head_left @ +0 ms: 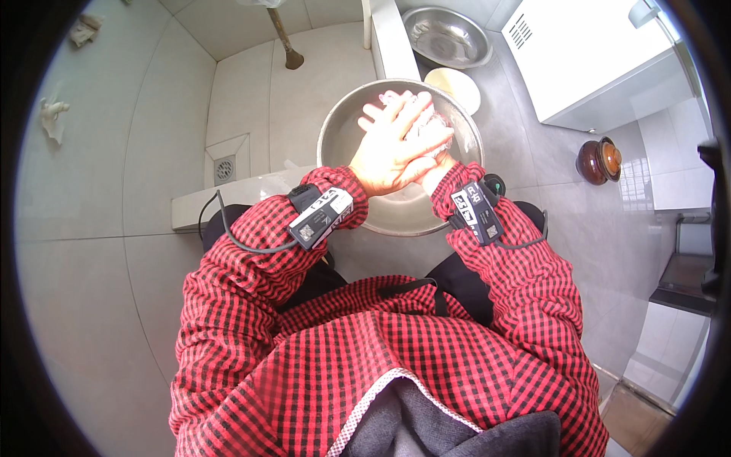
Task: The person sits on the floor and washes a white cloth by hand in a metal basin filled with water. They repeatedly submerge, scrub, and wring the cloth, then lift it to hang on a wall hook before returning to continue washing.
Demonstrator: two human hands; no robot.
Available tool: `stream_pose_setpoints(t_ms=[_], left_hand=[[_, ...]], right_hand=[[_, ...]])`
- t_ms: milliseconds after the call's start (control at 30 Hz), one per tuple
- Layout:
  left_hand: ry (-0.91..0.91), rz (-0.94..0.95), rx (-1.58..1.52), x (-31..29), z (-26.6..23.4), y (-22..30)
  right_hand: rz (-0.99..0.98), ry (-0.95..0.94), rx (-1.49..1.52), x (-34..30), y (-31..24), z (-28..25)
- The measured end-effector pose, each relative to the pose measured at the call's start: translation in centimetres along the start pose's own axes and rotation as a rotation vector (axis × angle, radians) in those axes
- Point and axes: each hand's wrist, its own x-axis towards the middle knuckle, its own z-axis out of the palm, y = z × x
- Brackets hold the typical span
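Over a round grey metal basin point(346, 99), my two hands are laid one across the other. My left hand point(392, 148) is on top, its fingers stretched out and spread, pressing on a crumpled whitish wad with pinkish bits point(437, 131), which looks like wet cloth. My right hand point(435, 174) lies beneath and supports the wad. Most of its palm is hidden, and a few fingertips seem to poke out at the left. Strong glare washes out the hands and the wad. Cloudy pale liquid appears to lie in the basin.
A pale round bowl point(459, 90) and another metal basin point(445, 36) stand beyond. A low white ledge point(285, 186) runs left, near a floor drain point(224, 169). At right are a white cabinet point(586, 57) and a brown lidded pot point(590, 162). A wooden-handled tool point(283, 36) hangs at the top.
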Motion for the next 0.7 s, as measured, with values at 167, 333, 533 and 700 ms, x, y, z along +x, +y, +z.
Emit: stream_pose_setpoints(t_ms=[167, 333, 533, 700], left_hand=[[0.008, -0.191, -0.115, -0.3, 0.2, -1.4], [0.158, -0.734, -0.562, -0.1, -1.0, -4.0], [0.151, -1.345, -0.885, -4.8, -4.8, -6.8], [-0.085, -1.514, -0.955, -10.2, -6.1, -5.2]], right_hand=[[0.027, -0.068, 0.233, -2.4, 0.5, 3.4], [0.241, -0.182, -0.385, -4.7, -2.0, 4.6], [-0.579, 0.177, -1.272, -4.8, -7.0, -2.8], [-0.389, 0.588, -1.353, -5.9, -7.8, -11.4]])
